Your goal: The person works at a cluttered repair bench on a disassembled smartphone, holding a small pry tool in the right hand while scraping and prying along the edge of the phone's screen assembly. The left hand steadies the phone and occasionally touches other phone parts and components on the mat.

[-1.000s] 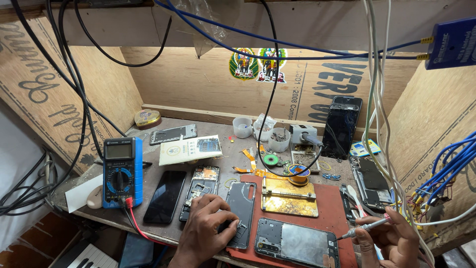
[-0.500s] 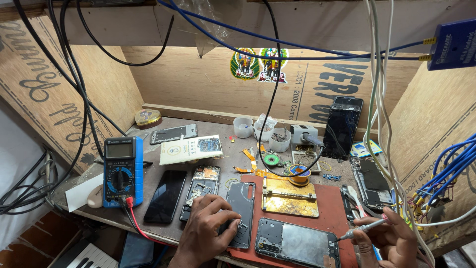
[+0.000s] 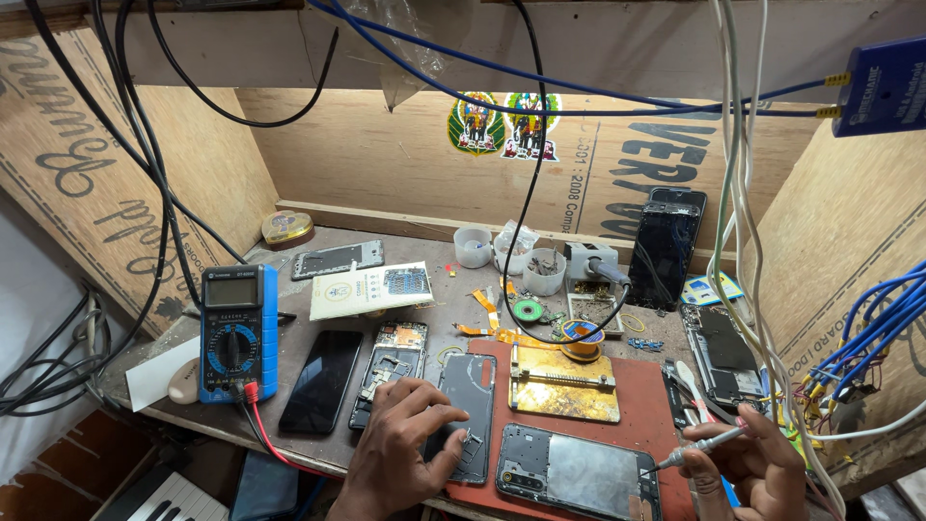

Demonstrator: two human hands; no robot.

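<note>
Left hand (image 3: 410, 444) spread, fingertips pressing opened phone (image 3: 467, 415) flat on tabletop (image 3: 318, 439), at red mat's (image 3: 637, 396) left edge. Right hand (image 3: 762, 468) pinching thin probe (image 3: 702, 447). Phone likely light, stiff, fragile inside; hold by frame edges, avoid exposed board.

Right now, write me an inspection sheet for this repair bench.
Surface: wooden bench, dusty, with a red mat at the right.
Job's things: opened phone under the left hand; thin metal tool in the right hand.
Clutter: blue multimeter, black phone, bare phone frame, back cover, brass plate, small white cups.
Grippers: left hand presses on the opened phone; right hand grips the tool.
Cables: black, blue and white wires hang overhead.
Surroundings: plywood walls, two stickers.
</note>
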